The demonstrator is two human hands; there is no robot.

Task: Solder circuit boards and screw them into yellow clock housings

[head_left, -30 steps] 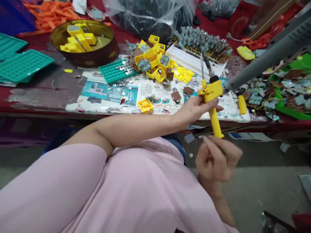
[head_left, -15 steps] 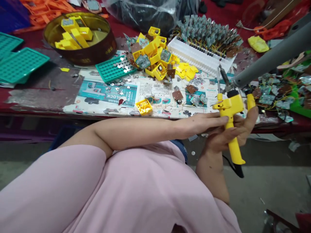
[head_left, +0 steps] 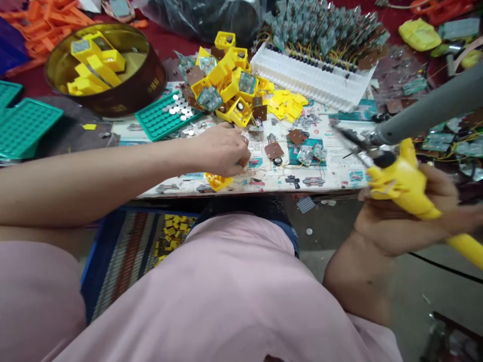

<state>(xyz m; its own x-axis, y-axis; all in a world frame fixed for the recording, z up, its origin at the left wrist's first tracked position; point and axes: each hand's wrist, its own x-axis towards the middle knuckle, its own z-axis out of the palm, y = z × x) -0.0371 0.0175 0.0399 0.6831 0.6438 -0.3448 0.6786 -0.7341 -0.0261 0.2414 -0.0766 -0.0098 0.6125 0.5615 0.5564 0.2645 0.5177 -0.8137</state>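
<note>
My left hand [head_left: 226,149] is over the printed sheet with its fingers curled downward; what they pinch, if anything, is hidden. Just below it lies a small open yellow box [head_left: 219,181], partly covered by the hand. On the right, my right hand [head_left: 405,226] grips a yellow soldering tool [head_left: 400,186], whose metal tip points up and left over the table edge. Beyond my left hand are a pile of yellow boxes with circuit boards [head_left: 228,75] and a green tray [head_left: 158,118] with silver discs.
A round tin [head_left: 151,88] of yellow parts stands at the back left. A white rack [head_left: 302,75] bears many wired boards. A grey tube [head_left: 430,108] slants in from the right. Brown pieces [head_left: 274,151] and yellow flat pieces [head_left: 287,104] lie mid-table.
My left hand has left the yellow tool and moved left to the small yellow box. My right hand has shifted right and the tool has tilted. The view has moved slightly.
</note>
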